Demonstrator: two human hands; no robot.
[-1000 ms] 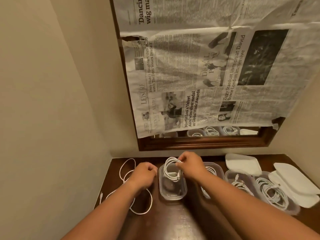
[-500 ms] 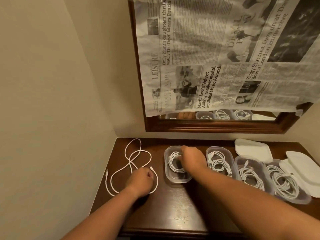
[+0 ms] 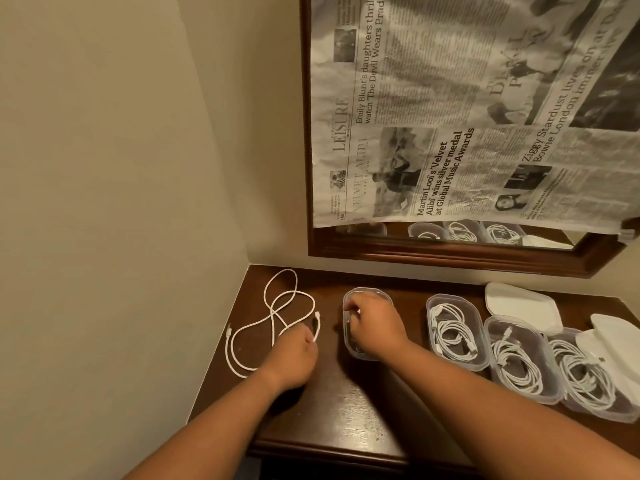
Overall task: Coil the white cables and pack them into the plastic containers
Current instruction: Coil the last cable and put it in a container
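A loose white cable (image 3: 273, 317) lies in open loops on the left of the dark wooden table (image 3: 346, 403). My left hand (image 3: 298, 355) rests on its near part, fingers curled round the strand just below one connector end. My right hand (image 3: 375, 327) reaches down into a clear plastic container (image 3: 347, 341) and holds a coiled white cable there. That coil is almost wholly hidden under the hand; only small white bits show at the fingertips.
To the right stand three more clear containers (image 3: 453, 336), (image 3: 519, 365), (image 3: 588, 382), each with a coiled cable inside. White lids (image 3: 519, 303) lie behind them. A newspaper-covered mirror (image 3: 450, 251) hangs on the back wall, and a side wall borders the table's left edge.
My right hand lowered the coiled cable from above the container down into it. My left hand moved left and toward me onto the loose cable. The camera tilted down.
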